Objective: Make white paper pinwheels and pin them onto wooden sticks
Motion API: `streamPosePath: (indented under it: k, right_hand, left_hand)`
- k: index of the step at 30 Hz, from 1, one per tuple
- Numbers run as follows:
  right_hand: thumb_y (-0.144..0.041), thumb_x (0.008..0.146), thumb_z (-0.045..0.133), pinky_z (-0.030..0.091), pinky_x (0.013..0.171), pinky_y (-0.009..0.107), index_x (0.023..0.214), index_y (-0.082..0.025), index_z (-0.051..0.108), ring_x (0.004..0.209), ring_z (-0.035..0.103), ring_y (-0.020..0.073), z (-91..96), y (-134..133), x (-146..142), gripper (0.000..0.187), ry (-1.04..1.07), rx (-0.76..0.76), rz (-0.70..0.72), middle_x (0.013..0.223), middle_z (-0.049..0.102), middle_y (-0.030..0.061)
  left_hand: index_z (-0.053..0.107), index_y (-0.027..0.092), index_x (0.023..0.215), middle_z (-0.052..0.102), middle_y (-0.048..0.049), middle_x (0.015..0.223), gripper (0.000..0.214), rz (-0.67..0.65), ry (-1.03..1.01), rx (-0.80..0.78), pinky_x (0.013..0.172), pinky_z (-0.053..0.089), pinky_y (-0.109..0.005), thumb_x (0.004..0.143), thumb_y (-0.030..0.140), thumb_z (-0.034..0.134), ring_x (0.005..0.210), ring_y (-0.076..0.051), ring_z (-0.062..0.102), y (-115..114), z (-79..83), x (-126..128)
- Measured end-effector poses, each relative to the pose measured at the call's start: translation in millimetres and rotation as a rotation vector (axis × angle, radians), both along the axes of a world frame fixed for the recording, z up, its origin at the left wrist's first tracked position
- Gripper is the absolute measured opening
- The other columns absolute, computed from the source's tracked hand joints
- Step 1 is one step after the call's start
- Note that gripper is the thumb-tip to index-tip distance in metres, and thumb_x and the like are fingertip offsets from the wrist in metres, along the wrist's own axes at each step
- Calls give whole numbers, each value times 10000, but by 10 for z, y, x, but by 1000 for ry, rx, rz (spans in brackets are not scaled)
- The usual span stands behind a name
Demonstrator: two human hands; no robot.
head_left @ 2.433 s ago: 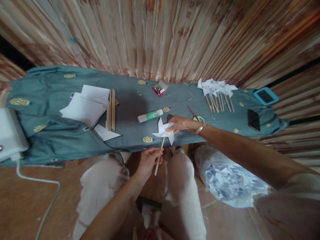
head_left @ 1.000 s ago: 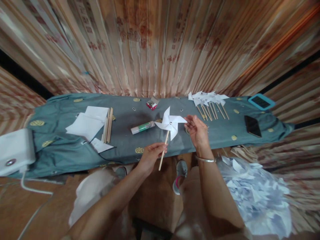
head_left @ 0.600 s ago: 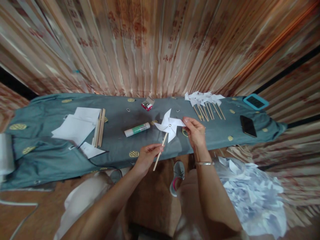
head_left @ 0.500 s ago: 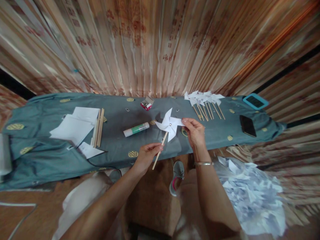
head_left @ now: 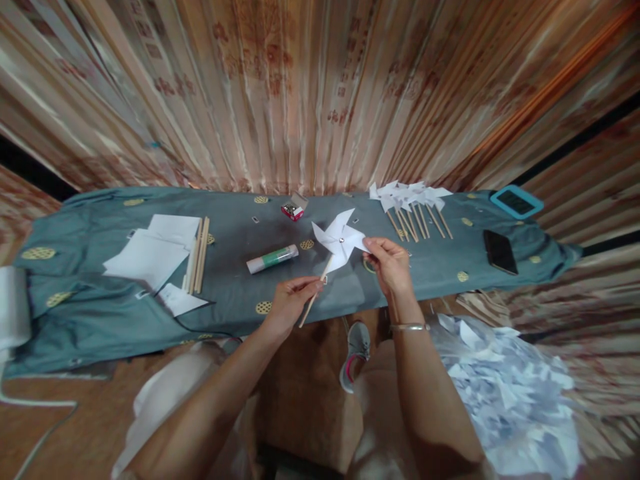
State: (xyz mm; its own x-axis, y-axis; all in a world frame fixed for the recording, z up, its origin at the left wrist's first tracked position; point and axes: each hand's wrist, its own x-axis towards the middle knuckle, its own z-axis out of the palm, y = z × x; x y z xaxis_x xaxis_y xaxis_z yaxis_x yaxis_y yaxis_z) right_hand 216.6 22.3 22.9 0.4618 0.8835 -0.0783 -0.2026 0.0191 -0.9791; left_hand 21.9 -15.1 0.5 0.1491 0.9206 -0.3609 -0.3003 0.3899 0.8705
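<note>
A white paper pinwheel (head_left: pixel 342 248) with a shiny pin at its centre is held up over the near part of the table. My left hand (head_left: pixel 293 299) is closed round its thin wooden stick (head_left: pixel 311 304), which slants down past the fingers. With thumb and fingertips, my right hand (head_left: pixel 391 263) pinches the tip of the right-hand blade. Just left of the pinwheel lies a glue stick (head_left: pixel 273 259) with a green label. Behind it stands a small open red box (head_left: pixel 293 208) of metal pins.
White paper sheets (head_left: pixel 150 257) and wooden sticks (head_left: pixel 203 257) lie at left. Several pinwheels (head_left: pixel 410 198) rest back right, near a black phone (head_left: pixel 500 252) and a blue-framed device (head_left: pixel 517 201). A bag of white paper pieces (head_left: pixel 510 393) sits below right.
The pinwheel has turned and tilted slightly, its blades now more face-on, and its stick has shifted a little up and left. Both hands keep their hold.
</note>
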Motion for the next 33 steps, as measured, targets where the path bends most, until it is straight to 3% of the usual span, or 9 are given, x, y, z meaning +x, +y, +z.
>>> streamPosePath:
  k: [13, 33]
  right_hand:
    - [-399, 455, 879, 394, 468, 181, 559, -196, 699, 465, 472, 45, 30, -66, -115, 290, 51, -39, 160, 491, 588, -55]
    - [-427, 458, 887, 431, 537, 215, 591, -194, 702, 512, 538, 70, -28, -110, -415, 326, 67, -111, 299, 564, 673, -21]
  left_hand:
    - [780, 161, 709, 721, -36, 675, 357, 56, -3, -24, 625, 451, -231, 457, 389, 890, 611, -112, 573, 44, 13, -40]
    - [777, 154, 737, 708, -19, 668, 413, 102, -32, -17, 640, 449, -228, 441, 415, 898, 603, -97, 559, 76, 3, -51]
